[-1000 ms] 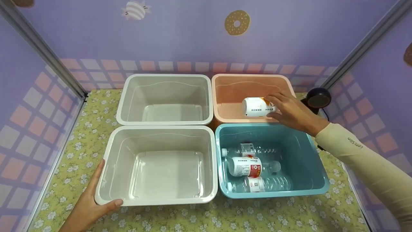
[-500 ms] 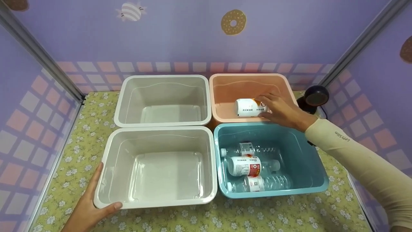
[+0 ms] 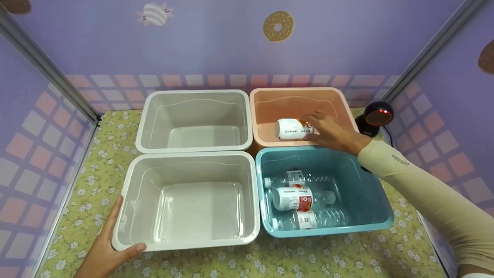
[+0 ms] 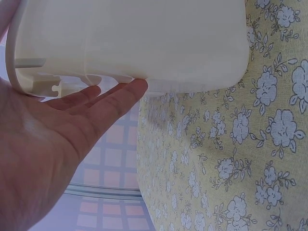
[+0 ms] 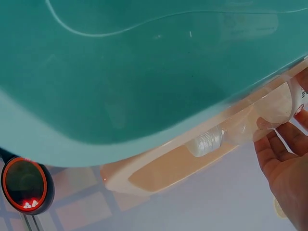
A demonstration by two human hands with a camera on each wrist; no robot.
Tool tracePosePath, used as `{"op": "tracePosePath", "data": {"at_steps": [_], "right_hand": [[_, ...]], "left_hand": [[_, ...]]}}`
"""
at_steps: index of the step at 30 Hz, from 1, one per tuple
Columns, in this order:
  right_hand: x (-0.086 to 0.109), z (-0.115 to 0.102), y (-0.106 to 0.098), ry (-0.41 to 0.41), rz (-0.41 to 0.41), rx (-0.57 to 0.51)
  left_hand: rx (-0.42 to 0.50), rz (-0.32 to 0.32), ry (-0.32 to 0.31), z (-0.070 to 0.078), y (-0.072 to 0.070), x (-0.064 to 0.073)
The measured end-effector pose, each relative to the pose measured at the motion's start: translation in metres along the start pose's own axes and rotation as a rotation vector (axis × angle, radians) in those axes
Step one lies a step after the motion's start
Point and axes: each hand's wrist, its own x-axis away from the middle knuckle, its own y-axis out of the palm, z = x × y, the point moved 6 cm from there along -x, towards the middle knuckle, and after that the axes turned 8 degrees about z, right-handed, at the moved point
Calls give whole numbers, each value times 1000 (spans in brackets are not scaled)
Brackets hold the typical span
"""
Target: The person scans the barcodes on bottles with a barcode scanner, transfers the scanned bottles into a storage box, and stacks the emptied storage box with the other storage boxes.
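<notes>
In the orange bin [image 3: 301,93] at the back right, my right hand [image 3: 328,131] grips a bottle [image 3: 289,129] with a white label. The right wrist view shows its clear ribbed cap [image 5: 208,143] beyond the fingers [image 5: 276,149]; the labelled end is mostly cut off there. The bottle lies on its side, cap end toward the right. My left hand [image 3: 106,239] rests at the front left corner of the near grey bin [image 3: 193,244], thumb over the rim. Its straight fingers [image 4: 118,98] lie along the outer wall in the left wrist view.
A blue bin [image 3: 366,193] at the front right holds several clear bottles, one with a white and red label [image 3: 295,199]. Another grey bin [image 3: 193,92] stands at the back left. At far right is a black round-headed device [image 3: 378,116]. Walls border the floral cloth [image 3: 208,262].
My right hand has carried the bottle a little left within the orange bin. Red lights now show on the black device. My left hand has stayed at its corner.
</notes>
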Motion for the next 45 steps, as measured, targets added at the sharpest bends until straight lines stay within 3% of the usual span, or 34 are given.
{"op": "tracePosePath", "data": {"at_steps": [7, 19, 30, 45], "right_hand": [[-4, 2, 3, 47, -14, -2], [-4, 3, 10, 88, -51, -49], [-6, -1, 8, 48, -23, -53], [2, -27, -15, -7, 38, -63]], "left_hand": [[23, 1, -10, -1, 0, 0], [-31, 6, 2, 0, -1, 1], [6, -2, 1, -2, -2, 1], [35, 3, 14, -1, 0, 1]]}}
